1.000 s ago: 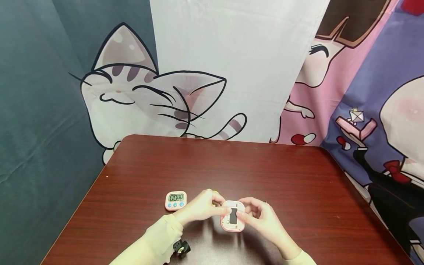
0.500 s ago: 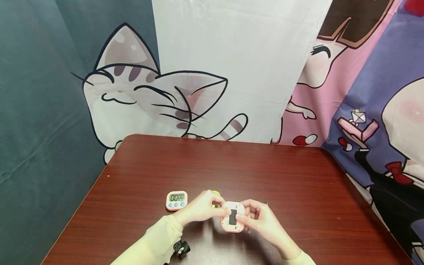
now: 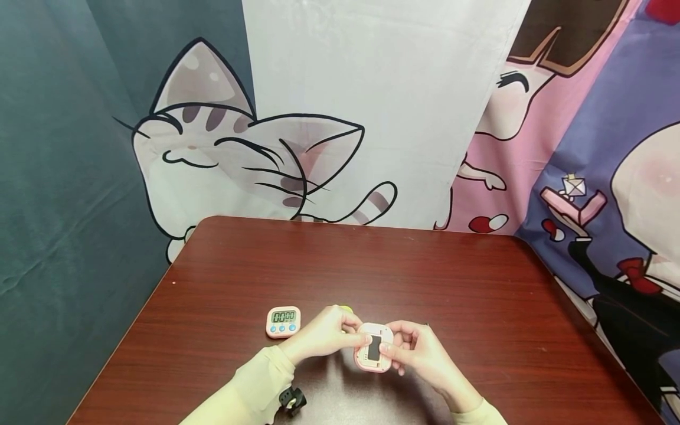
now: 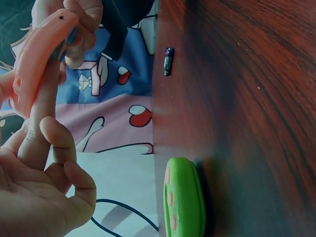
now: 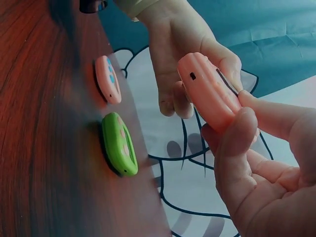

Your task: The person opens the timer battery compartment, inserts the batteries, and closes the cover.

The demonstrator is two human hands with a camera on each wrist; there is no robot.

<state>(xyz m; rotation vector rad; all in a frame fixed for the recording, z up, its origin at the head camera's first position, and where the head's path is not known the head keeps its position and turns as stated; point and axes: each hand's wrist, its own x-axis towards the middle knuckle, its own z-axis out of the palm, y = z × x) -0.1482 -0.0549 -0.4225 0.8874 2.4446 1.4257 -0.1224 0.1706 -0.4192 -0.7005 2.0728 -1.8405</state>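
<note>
A pink digital timer (image 3: 364, 358) is held up above the table, its white back with a dark rectangular patch turned toward the head camera. My left hand (image 3: 325, 334) pinches its left edge, thumb on the back and a finger on the front. On the opposite edge, my right hand (image 3: 422, 354) grips the timer between thumb and fingers. Both wrist views show the pink casing (image 5: 207, 94) from the side. A green timer (image 4: 185, 197) rests on the table beyond my left hand, mostly hidden in the head view. Another pink timer (image 3: 283, 322) lies left of it, reading 00 00.
A small dark battery (image 4: 168, 61) lies on the brown table (image 3: 340, 265) beyond my right hand. My left wrist carries a black camera (image 3: 292, 400). Printed cloth (image 3: 398, 106) hangs behind the table.
Both hands stay in almost the same place with the pink timer. My right thumb and fingers shift slightly on its edge.
</note>
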